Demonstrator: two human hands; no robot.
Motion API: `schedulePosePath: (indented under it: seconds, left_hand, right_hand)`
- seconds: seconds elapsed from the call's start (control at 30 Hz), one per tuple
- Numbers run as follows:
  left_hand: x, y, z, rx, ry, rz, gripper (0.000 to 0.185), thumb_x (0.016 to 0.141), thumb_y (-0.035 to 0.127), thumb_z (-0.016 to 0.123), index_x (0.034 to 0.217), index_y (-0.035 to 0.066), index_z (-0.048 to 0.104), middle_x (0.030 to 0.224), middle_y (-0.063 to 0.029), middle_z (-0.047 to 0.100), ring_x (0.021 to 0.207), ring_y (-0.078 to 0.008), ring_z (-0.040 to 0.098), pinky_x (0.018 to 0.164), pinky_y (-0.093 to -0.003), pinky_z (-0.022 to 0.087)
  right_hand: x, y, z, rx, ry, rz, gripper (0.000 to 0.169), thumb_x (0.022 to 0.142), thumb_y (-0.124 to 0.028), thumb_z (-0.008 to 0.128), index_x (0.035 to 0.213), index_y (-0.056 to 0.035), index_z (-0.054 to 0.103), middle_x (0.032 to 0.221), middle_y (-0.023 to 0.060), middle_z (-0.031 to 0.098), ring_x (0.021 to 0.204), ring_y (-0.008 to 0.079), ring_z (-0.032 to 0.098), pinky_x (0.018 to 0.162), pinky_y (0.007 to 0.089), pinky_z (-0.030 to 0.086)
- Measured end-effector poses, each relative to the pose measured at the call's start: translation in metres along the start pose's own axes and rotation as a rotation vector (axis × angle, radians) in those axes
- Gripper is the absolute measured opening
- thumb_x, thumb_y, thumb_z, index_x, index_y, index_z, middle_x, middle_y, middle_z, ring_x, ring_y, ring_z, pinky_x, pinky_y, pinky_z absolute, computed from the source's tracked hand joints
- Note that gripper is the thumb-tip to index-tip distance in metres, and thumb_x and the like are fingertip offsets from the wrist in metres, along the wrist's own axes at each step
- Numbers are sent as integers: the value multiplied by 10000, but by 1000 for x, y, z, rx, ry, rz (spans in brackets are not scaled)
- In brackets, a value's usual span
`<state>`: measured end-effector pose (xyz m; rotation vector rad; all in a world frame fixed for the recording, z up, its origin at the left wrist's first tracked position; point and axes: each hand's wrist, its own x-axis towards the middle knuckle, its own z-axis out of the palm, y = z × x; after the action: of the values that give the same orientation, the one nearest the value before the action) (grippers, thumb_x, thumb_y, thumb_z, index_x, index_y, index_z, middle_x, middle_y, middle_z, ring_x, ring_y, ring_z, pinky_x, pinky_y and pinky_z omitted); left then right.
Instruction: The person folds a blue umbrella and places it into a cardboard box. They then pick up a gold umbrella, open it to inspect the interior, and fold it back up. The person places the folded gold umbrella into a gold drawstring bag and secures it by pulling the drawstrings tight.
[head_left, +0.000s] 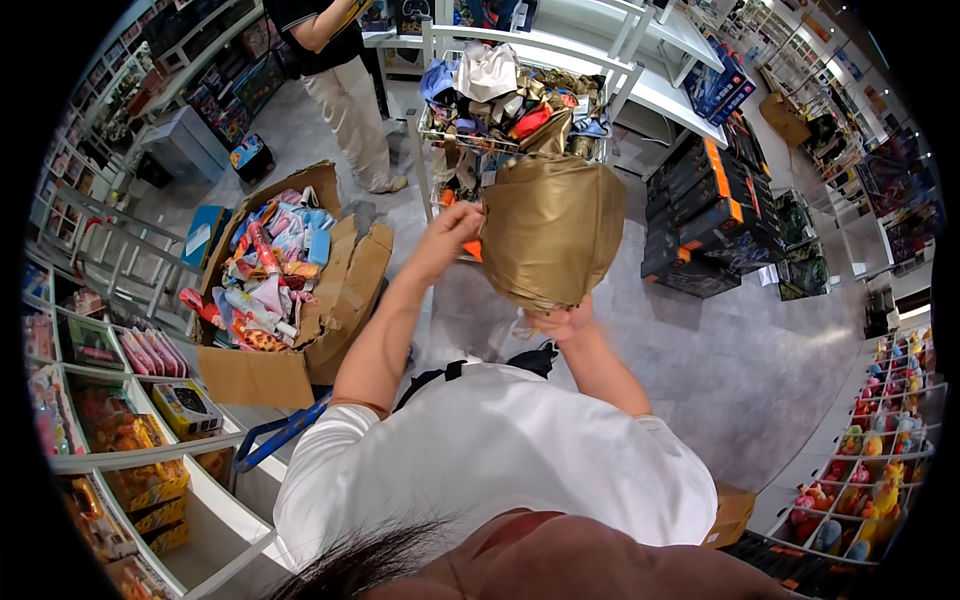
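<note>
A puffed-out gold fabric item (553, 229), possibly a bag or a folded umbrella, is held up in front of my body. My left hand (456, 229) pinches its left edge with the fingertips. At its lower end my right hand (561, 319) grips the gathered bottom, slightly blurred. Just beyond it stands a white wire basket rack (517, 141) heaped with crumpled fabric items in gold, blue, white and red. An orange item (472, 249) shows partly behind my left hand.
An open cardboard box (255, 375) full of colourful packaged goods stands at the left. A person (345, 90) stands beyond it. Black and orange boxes (712, 217) are stacked at the right. White shelves (217, 517) with goods line the lower left, and plush toys (862, 480) fill the right rack.
</note>
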<state>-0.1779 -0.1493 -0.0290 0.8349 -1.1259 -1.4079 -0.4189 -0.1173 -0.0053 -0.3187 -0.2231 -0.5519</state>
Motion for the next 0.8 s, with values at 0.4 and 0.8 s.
schedulePosePath:
  seconds: [0.4,0.8]
  left_hand:
    - [-17,-49,66,-753,1,-128,428,996,259,440,1363,43,399,1309,-116,511,1148,-235,554,977,-374,476]
    - [-33,-6,65,-909,12,22,478,1017,354,332,1372,44,408,1340,-144,503,1166,-283,556,1009,-441,454]
  right_hand:
    - [21,29,20,474,115,-38,279,908,-315,480,843,-55,561,703,36,564,431,83,474,343,191,360]
    - [15,27,36,-66,335,-56,563,952,-385,329,1384,-32,404,1389,222,457,1287,418,427,1010,597,371]
